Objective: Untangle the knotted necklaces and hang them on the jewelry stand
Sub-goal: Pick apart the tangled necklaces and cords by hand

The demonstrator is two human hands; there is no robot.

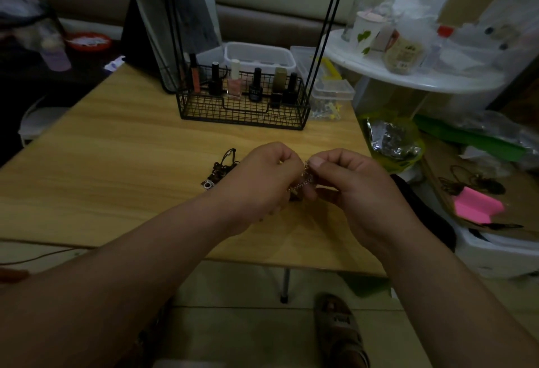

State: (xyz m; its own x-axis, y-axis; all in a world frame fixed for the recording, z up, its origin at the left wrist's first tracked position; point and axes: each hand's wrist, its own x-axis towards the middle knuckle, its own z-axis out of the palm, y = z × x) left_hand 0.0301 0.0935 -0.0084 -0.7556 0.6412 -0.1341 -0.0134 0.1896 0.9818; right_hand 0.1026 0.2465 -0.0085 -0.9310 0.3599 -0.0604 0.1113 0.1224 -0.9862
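Note:
A thin silver chain necklace (302, 182) hangs between my two hands above the wooden table (116, 163). My left hand (262, 181) pinches one part of the chain with curled fingers. My right hand (347, 181) pinches the chain close beside it, thumb on top. A dark cord necklace with a square silver pendant (217, 173) lies on the table just left of my left hand. The black wire jewelry stand (243, 102) rises at the table's back, its basket base holding nail polish bottles; its tall uprights (329, 17) run out of the top of the frame.
Clear plastic boxes (259, 56) sit behind the stand, and another (331, 96) to its right. A white round shelf (408, 75) with jars stands right of the table. A green bag (393, 140) and cluttered boxes fill the right side. My sandalled foot (341, 329) is below the table edge.

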